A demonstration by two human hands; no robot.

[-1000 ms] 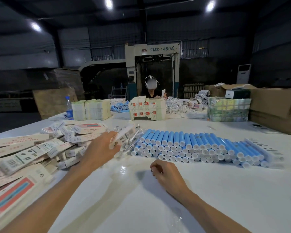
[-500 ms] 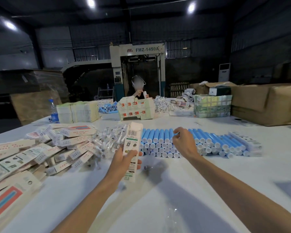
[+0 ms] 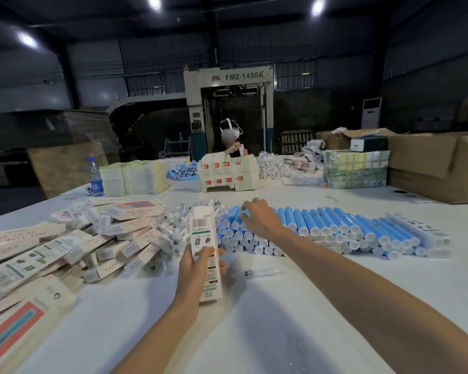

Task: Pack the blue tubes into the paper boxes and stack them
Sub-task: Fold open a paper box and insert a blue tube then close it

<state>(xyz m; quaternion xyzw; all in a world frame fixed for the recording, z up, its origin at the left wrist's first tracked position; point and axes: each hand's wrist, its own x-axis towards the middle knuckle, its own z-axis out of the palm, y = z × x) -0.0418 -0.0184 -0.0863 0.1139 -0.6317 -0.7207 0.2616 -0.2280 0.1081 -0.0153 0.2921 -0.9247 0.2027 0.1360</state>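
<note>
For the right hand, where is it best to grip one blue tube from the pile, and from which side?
Probably the blue body of a top-row tube, from above, where the right hand already rests: the tubes lie packed side by side, white caps toward the person, so only the tops are free.

You can read "FMZ-1450A" beside a small red logo on the beige header panel of the big grey machine (image 3: 229, 76) behind the worktop, while the barcode and print on the white paper box (image 3: 204, 244) you hold stay too blurred.
</note>
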